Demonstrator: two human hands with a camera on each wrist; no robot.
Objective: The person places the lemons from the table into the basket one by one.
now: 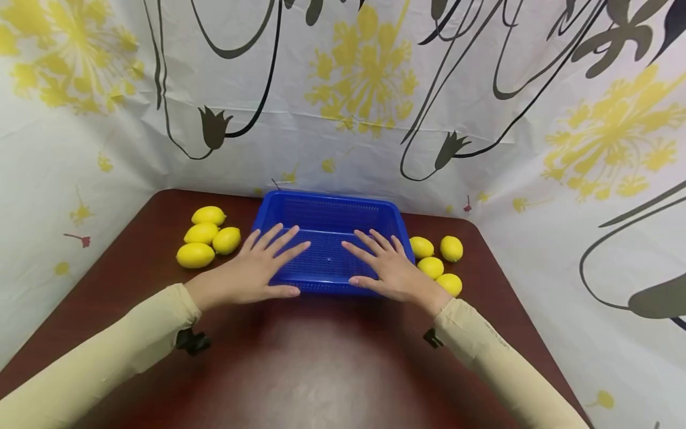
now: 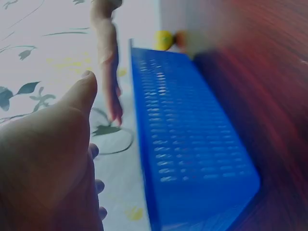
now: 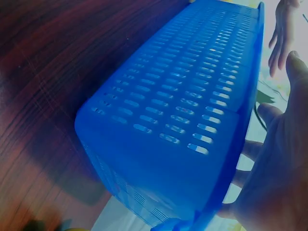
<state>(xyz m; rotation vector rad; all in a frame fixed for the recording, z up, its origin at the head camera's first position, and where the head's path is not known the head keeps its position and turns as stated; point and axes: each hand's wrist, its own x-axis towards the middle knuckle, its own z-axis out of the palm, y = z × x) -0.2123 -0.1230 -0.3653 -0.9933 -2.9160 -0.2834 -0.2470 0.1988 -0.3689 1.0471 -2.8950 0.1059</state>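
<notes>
A blue plastic basket (image 1: 332,205) with slotted walls stands at the back middle of the table, and its visible floor bears nothing. Over its left front corner my left hand (image 1: 252,268) is spread, palm down, fingers straight and holding nothing. My right hand (image 1: 393,268) is spread the same way over the right front part, fingers pointing inward. In the left wrist view the left hand (image 2: 53,149) is above the level of the basket's rim (image 2: 139,144). The right wrist view has the right hand's (image 3: 274,163) fingertips right at the rim.
Left of the basket several lemons (image 1: 195,255) lie grouped on the dark red-brown table (image 1: 321,369). Several more lemons (image 1: 451,248) lie to its right, close to its wall. Patterned white cloth (image 1: 343,149) hangs behind and along both sides. Dark wrist straps (image 1: 192,341) show under the sleeves.
</notes>
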